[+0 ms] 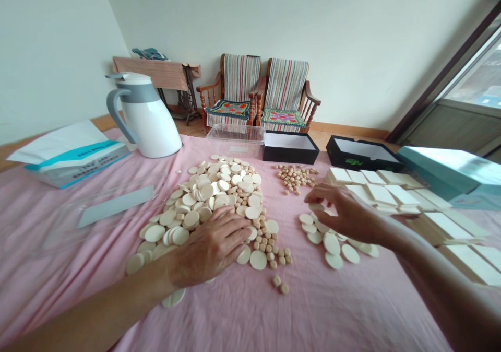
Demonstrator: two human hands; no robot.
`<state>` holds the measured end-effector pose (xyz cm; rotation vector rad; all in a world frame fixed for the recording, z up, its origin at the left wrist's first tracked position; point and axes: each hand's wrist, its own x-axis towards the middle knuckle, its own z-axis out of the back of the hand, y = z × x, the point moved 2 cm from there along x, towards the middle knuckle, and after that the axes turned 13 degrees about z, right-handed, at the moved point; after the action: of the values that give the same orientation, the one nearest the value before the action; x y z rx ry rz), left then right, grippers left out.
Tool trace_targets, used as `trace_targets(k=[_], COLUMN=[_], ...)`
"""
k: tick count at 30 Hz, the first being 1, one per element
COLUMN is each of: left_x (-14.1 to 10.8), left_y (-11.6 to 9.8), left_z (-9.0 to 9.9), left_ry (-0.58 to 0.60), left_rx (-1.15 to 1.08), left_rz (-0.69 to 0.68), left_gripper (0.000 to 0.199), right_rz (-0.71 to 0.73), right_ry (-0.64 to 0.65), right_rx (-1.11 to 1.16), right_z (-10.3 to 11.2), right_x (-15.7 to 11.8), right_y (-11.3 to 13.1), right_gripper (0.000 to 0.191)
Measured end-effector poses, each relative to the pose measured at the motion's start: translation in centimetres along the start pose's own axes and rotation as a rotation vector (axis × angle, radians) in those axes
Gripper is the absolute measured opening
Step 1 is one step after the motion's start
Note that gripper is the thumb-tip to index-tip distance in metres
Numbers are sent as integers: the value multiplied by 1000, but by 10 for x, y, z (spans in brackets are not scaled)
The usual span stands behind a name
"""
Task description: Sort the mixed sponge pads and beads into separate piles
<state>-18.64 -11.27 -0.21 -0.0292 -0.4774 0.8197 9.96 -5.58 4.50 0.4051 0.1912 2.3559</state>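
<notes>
Pink cloth (242, 318), soft and creased, spreads under a broad heap of smooth, pale, round discs (205, 190) lying before a person at work with two bare hands. Far behind the heap, a turned-wood armchair (236, 80) stands beside its twin (287, 80), both draped in striped fabric and topped with bright patterned seat pads; behind it to the left is a cloth-covered table (152, 72) on dark legs. Well right of the heap sits a glossy pale-blue box (450, 174). Behind it to the left rise a rounded white-and-grey jug (151, 114) and, farther left, a creased white-and-turquoise packet (78, 156). To its right, stacks of white-topped rectangular blocks (395, 198) stand in rows. Two black trays (290, 155) (364, 159) with pale linings and a clear plastic container (235, 138) line up behind it.

The left hand (213, 245) rests palm down on the heap's right flank, fingers loosely extended, the underside hidden. Right of the heap, the right hand (344, 211) curves over a smaller disc pile (332, 245); one disc (316, 206) shows between thumb and fingers, though whether it is gripped cannot be told. Small, rounded wooden cubes (268, 242) spill along the heap's right edge.
</notes>
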Motion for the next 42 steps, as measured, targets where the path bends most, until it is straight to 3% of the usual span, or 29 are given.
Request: trace_targets(k=[4,10,13,18,24,30,33,37,42], left_x=[-1,1,11,34,49,50,53,65,85], left_y=[1,2,2,7,13,13,11,-10,-37], left_z=[-2,6,13,11,-1,-3,-1,-2,-17], left_ry=[-27,-180,-126,76,177,157,70,-40,116], left_rx=[-14,-77,-24,91,43,29,34,-105,-312], left_rz=[-8,45,86,-24,22,36,79,158,134], left_gripper=[23,18,23,39,30,22,20,20,22], right_rz=[22,-22,-17,-175,-243,-211,-204,-200,-189], right_ry=[-62,-245,-333,-576,-551,-531,-528,-542,-538], right_rx=[5,35,21,-19,-11,19,32,22,21], right_z=[1,-32,-36,-32,-40,-41,-40,-38,-39], right_x=[-30,-48,-54,-62,-69,-68,-69,-69,-69], right_y=[9,49,52,15,-11,-4,-3,-2,0], right_gripper=[23,18,17,14,15,16,16,17,17])
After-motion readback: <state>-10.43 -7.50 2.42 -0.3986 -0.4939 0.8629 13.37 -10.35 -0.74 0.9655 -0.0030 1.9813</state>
